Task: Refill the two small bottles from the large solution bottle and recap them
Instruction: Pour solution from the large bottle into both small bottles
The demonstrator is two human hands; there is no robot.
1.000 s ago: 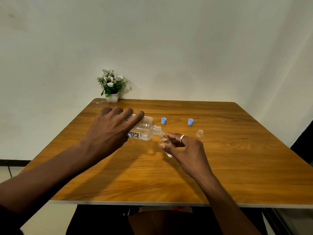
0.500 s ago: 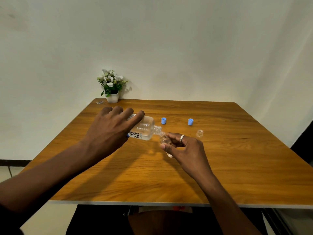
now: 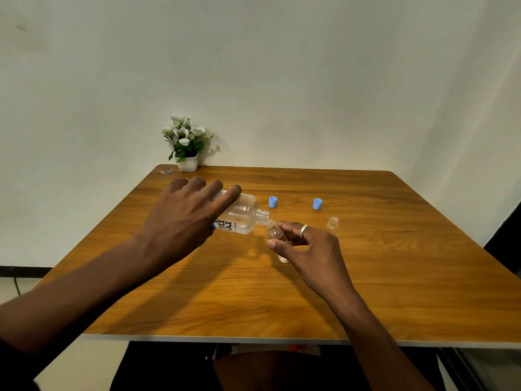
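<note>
Hardly anything has moved since the earlier frames; both hands keep their pose. The left hand (image 3: 186, 218) curls its fingers over the large bottle (image 3: 243, 218), which lies almost on its side with its neck pointing right, at the mouth of a small bottle (image 3: 277, 238). The right hand (image 3: 313, 249) pinches that small bottle between thumb and fingers, mouth tilted toward the left hand. Beyond the right hand stand the second small bottle (image 3: 333, 223) and two blue caps (image 3: 272, 202).
</note>
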